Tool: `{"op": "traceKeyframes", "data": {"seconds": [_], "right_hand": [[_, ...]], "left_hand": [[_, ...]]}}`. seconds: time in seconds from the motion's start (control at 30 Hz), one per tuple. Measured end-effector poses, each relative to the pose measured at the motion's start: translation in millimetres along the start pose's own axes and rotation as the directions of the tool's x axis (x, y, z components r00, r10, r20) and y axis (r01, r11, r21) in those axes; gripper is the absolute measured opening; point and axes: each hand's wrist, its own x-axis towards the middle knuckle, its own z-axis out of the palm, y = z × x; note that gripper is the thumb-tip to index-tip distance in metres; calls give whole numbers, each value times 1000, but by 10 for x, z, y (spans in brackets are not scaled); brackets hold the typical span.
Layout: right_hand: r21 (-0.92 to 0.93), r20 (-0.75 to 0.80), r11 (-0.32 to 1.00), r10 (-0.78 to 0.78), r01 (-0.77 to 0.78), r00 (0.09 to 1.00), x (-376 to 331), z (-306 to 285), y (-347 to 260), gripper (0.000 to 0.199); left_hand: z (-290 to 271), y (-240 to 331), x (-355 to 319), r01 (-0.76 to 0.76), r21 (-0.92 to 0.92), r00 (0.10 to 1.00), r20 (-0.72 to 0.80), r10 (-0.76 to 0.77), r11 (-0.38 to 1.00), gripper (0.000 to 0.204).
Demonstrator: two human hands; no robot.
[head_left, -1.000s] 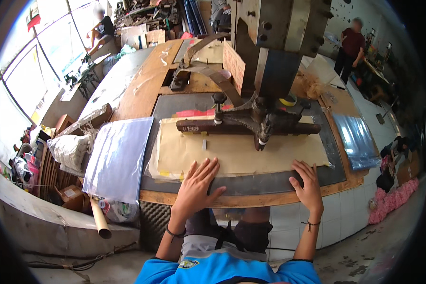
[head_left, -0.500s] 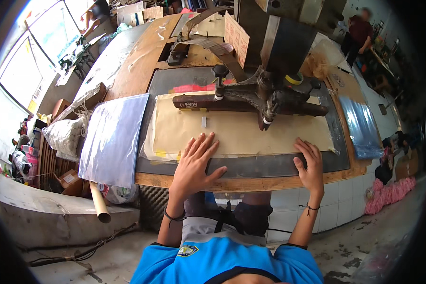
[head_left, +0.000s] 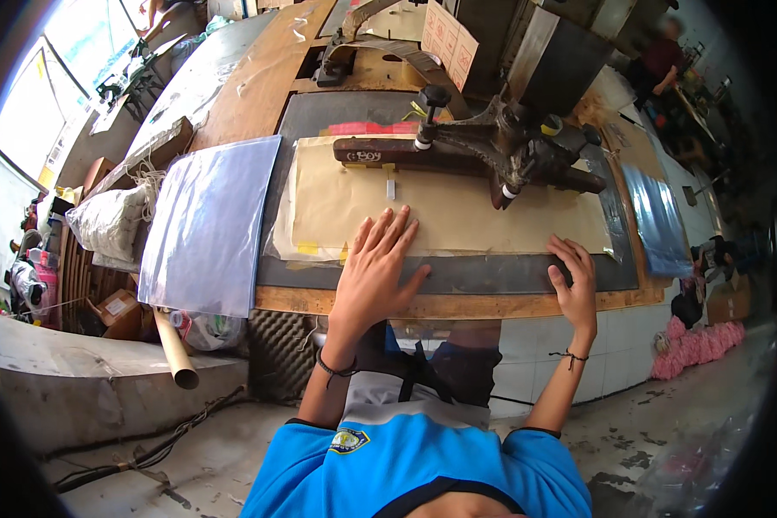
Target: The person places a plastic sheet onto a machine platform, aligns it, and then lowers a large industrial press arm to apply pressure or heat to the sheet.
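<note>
Bearing white lettering (head_left: 365, 157), a dark bar (head_left: 462, 164) crosses beige sheets (head_left: 475, 226).

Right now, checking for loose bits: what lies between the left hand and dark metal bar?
The head view shows a small silvery tab, on the tan sheet, between the left hand and the bar.

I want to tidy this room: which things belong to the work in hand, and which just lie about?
Likely in use: tan sheet, partly under the left hand; dark bar over it.
Likely lying about: cardboard tube; pink bundle; white cord bundle.
</note>
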Motion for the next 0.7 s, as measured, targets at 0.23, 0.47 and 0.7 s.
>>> {"op": "traceKeyframes", "data": {"seconds": [0.23, 0.47, 0.7], "right_hand": [[220, -93, 971, 121, -99, 988, -13, 53, 60, 32], [57, -67, 998, -13, 17, 998, 2, 36, 30, 33], [138, -95, 990, 42, -29, 995, -29, 27, -1, 34]], "left_hand": [[5, -16, -46, 3, -31, 1000, -30, -4, 1000, 64], [27, -10, -89, 7, 6, 997, -76, -7, 1000, 58], [22, -56, -213, 18, -43, 992, -121, -23, 999, 50]]}}
